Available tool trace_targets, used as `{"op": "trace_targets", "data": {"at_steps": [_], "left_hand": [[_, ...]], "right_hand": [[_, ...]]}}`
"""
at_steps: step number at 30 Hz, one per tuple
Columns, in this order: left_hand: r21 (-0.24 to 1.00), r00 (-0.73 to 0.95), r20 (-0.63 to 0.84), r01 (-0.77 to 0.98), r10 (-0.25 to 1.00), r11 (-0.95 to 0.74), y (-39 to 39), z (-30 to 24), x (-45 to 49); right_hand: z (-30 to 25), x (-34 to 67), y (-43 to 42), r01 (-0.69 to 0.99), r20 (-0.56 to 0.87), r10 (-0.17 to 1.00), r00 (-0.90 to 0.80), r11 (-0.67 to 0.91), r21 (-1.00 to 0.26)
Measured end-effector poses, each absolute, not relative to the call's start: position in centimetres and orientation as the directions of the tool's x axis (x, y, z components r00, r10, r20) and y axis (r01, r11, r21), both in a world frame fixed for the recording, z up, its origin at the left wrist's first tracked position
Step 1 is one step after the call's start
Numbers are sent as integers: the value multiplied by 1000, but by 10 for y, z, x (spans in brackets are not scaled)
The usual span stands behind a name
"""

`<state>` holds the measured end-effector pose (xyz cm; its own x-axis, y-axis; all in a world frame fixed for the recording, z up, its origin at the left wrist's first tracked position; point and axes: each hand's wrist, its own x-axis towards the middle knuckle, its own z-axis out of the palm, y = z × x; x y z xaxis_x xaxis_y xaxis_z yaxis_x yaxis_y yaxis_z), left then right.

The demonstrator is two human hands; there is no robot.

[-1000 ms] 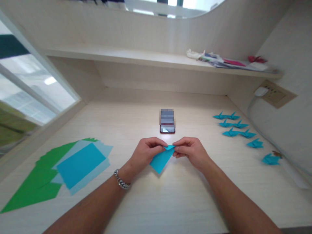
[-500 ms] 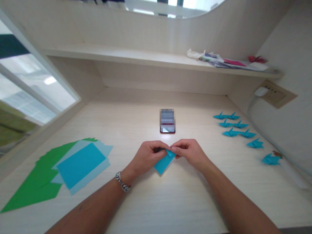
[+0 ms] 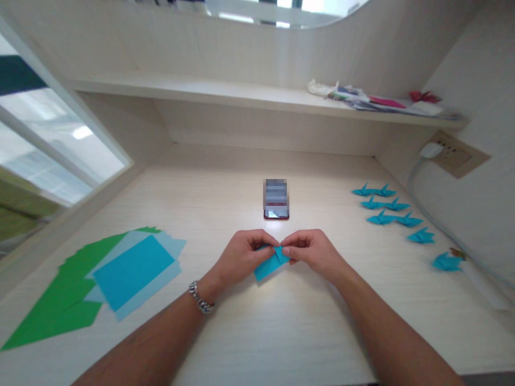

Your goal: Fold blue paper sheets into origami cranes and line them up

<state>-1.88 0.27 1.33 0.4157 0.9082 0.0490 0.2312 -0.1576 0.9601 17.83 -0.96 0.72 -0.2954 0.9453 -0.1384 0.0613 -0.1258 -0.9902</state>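
While our left hand (image 3: pixel 241 254) and right hand (image 3: pixel 311 252) are meeting at centre frame, we are pinching the blue folded paper (image 3: pixel 269 265) between both sets of fingertips — pressing it low over the desk (image 3: pixel 281 332) to steady its crease.

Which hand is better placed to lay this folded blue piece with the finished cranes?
Probably the right hand. It pinches the blue paper together with the left hand, but the blue cranes lie on the desk to its own side, so it would not need to cross over.
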Motion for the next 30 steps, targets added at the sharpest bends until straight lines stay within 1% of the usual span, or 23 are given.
{"op": "trace_targets", "data": {"at_steps": [5, 11, 14, 17, 23, 26, 30], "left_hand": [[969, 429, 11, 218, 903, -116, 4, 14, -19], [994, 423, 7, 92, 906, -51, 5, 13, -18], [997, 433, 12, 66, 901, -45, 5, 13, -17], [991, 428, 31, 103, 903, -83, 4, 14, -17], [944, 396, 36, 286, 917, -161, 3, 17, -17], [937, 380, 50, 301, 923, -175, 4, 15, -18], [945, 397, 50, 278, 916, -172, 6, 13, -20]], "right_hand": [[6, 180, -10, 79, -140, 953, -268, -123, -989], [5, 181, -9, 50, -164, 954, -251, -156, -987], [3, 181, -9, 30, -168, 953, -251, -165, -986], [2, 181, -9, 17, -179, 953, -245, -181, -983], [4, 179, -9, 20, -207, 950, -234, -208, -978], [3, 178, -9, 9, -212, 949, -232, -216, -976], [-1, 178, -9, 0, -216, 951, -222, -222, -975]]}}
